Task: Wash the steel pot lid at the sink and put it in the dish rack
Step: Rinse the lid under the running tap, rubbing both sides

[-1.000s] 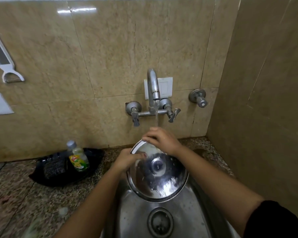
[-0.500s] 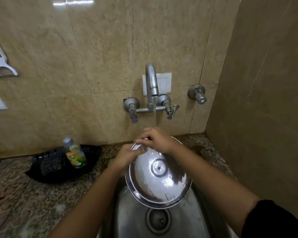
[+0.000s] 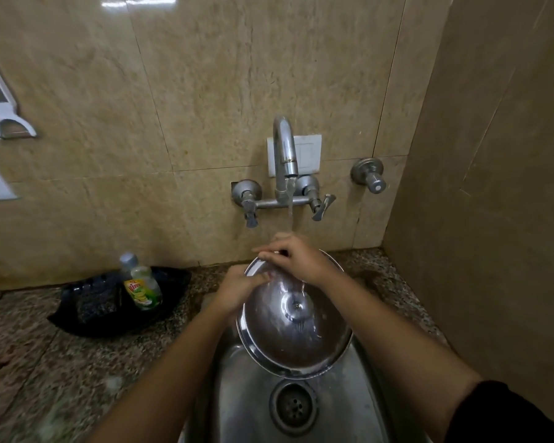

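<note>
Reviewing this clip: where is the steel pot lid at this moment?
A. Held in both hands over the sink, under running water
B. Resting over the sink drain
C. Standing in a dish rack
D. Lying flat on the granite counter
A: the left hand and right hand grip the steel pot lid at its far rim, above the sink, while water runs from the tap.

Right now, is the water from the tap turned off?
No, a stream of water runs down from the tap onto the right hand, which holds the far rim of the steel lid over the sink.
</note>
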`<state>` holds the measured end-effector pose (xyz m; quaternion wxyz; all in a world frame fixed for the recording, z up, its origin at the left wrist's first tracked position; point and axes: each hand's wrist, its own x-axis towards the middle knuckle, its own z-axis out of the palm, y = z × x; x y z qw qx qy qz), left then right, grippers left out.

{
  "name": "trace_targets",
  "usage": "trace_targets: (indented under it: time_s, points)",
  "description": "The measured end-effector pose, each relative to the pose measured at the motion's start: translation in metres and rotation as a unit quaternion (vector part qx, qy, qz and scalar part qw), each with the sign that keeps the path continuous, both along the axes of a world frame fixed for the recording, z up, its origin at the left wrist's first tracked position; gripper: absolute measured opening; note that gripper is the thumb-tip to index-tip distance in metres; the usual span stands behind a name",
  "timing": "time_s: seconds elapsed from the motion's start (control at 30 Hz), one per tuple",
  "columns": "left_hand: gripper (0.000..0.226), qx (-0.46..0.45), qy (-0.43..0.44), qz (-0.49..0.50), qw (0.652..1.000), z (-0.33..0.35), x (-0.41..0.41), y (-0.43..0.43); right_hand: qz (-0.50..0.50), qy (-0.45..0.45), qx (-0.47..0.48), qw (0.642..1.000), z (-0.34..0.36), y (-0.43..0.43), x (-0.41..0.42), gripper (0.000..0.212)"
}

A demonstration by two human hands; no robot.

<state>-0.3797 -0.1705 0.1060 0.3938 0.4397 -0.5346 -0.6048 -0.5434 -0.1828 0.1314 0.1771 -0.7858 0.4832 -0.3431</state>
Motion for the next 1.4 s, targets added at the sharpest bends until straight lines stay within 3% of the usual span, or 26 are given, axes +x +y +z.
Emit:
trace_targets:
  time_s: [0.17, 0.23, 0.3, 0.37, 0.43, 0.53, 0.6, 0.7, 0.73, 0.83, 0.9, 0.97, 1.1, 1.17, 1.23, 1.3, 1.4]
  points:
    - [0.024, 0.053, 0.053, 0.062, 0.995, -0.006, 0.003, 0.008, -0.108, -0.157, 0.070, 0.979, -0.008, -0.002, -0.032, 0.023]
    - [0.023, 0.029, 0.019, 0.014, 0.999, 0.000, 0.003, 0.006, -0.069, -0.122, 0.069, 0.988, -0.004, 0.003, -0.024, 0.022]
    - [0.019, -0.022, -0.021, -0.026, 0.999, 0.004, -0.002, 0.003, -0.008, -0.019, 0.053, 0.998, 0.001, 0.009, -0.008, 0.024]
    - [0.019, -0.052, -0.023, -0.016, 0.998, 0.004, -0.005, 0.001, 0.006, 0.020, 0.036, 0.999, 0.002, 0.010, -0.001, 0.024]
    - [0.020, -0.058, -0.014, 0.027, 0.998, -0.002, -0.004, 0.003, -0.040, -0.071, 0.069, 0.994, -0.003, 0.007, -0.011, 0.022]
    - [0.020, 0.007, 0.030, 0.069, 0.997, -0.008, -0.001, 0.007, -0.114, -0.197, 0.118, 0.966, -0.010, 0.005, -0.028, 0.023]
    - [0.017, 0.024, 0.032, 0.033, 0.999, -0.003, -0.003, 0.008, -0.092, -0.158, 0.089, 0.979, -0.010, 0.005, -0.023, 0.022]
    - [0.016, -0.007, 0.012, -0.017, 1.000, 0.004, -0.009, 0.005, -0.030, -0.015, 0.035, 0.999, -0.004, 0.008, -0.004, 0.022]
    - [0.016, -0.015, 0.012, -0.015, 1.000, 0.004, -0.010, 0.005, -0.027, -0.019, 0.034, 0.999, -0.002, 0.008, -0.004, 0.022]
    - [0.023, 0.005, 0.033, 0.036, 0.999, -0.001, -0.008, 0.006, -0.081, -0.180, 0.089, 0.976, -0.003, 0.008, -0.023, 0.020]
    - [0.024, 0.032, 0.031, 0.055, 0.997, -0.005, -0.004, 0.006, -0.122, -0.218, 0.106, 0.963, -0.006, 0.009, -0.036, 0.021]
    - [0.020, 0.033, 0.005, 0.030, 0.999, -0.002, -0.003, 0.004, -0.107, -0.190, 0.100, 0.971, -0.007, 0.009, -0.034, 0.022]
    - [0.018, 0.005, 0.006, -0.027, 1.000, 0.011, -0.011, 0.002, -0.034, -0.026, 0.040, 0.998, 0.001, 0.008, -0.008, 0.022]
    - [0.021, -0.002, 0.004, -0.017, 1.000, 0.013, -0.014, 0.002, -0.039, -0.072, 0.066, 0.994, 0.000, 0.003, -0.012, 0.022]
    - [0.025, -0.002, 0.009, 0.007, 1.000, 0.011, -0.013, 0.004, -0.079, -0.119, 0.080, 0.987, -0.006, 0.003, -0.022, 0.022]
    - [0.028, 0.009, 0.024, 0.041, 0.999, 0.003, -0.009, 0.007, -0.198, -0.071, 0.033, 0.977, -0.020, 0.008, -0.033, 0.026]
    - [0.033, 0.047, 0.056, 0.115, 0.991, -0.005, -0.004, 0.011, -0.403, 0.021, -0.008, 0.915, -0.041, 0.022, -0.040, 0.032]
